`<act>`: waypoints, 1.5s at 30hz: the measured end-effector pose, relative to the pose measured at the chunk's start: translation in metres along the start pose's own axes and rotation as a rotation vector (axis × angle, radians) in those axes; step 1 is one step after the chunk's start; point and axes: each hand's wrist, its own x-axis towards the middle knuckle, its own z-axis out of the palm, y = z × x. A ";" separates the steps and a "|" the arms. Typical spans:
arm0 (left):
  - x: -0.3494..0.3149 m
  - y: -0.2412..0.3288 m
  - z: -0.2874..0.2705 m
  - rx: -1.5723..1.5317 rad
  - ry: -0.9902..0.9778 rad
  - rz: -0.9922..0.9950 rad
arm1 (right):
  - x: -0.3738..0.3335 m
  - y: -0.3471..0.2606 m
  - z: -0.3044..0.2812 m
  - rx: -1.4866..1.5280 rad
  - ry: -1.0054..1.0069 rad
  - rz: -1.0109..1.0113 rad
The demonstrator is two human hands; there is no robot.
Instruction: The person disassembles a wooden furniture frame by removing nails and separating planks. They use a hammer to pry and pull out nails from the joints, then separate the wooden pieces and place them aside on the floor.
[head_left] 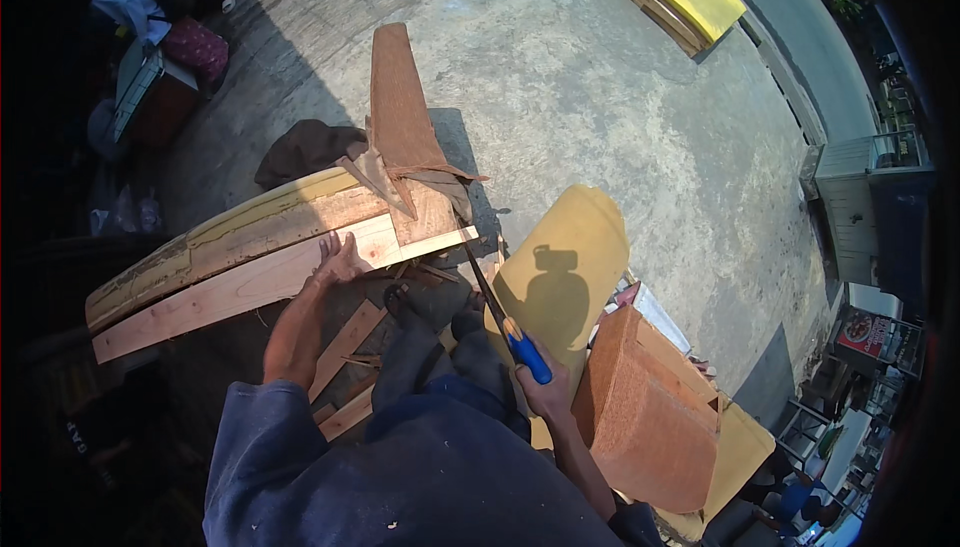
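A long pale wooden board (230, 292) lies along the near side of an old furniture frame (270, 212) with yellow foam on its far edge. My left hand (342, 259) rests on the board with its fingers spread, pressing near its right part. In my right hand (545, 387) is a handsaw (527, 350), gripped by its blue and orange handle. Its narrow dark blade points away from me, and its tip reaches the board's right end. Whether the teeth touch the wood cannot be made out. A brown fabric-covered upright (392, 97) rises from the frame's far right.
Wood offcuts (345, 347) lie around my feet. To my right are a tan foam sheet (570, 247) bearing a shadow and a brown upholstered piece (650, 412). A yellow-cushioned chair (690, 7) stands far off on the concrete. Dark cloth (305, 152) lies behind the frame.
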 end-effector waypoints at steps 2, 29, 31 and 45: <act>-0.001 0.022 -0.008 -0.002 -0.027 0.003 | -0.007 0.017 -0.004 0.033 0.032 -0.008; 0.001 0.039 -0.030 0.238 -0.080 0.126 | 0.034 0.017 0.042 -0.106 0.007 0.221; 0.013 0.027 -0.026 0.249 -0.054 0.070 | 0.020 -0.004 0.024 -0.259 0.075 -0.019; 0.050 -0.003 -0.012 0.413 -0.032 0.151 | -0.049 -0.014 0.008 -0.026 0.030 0.078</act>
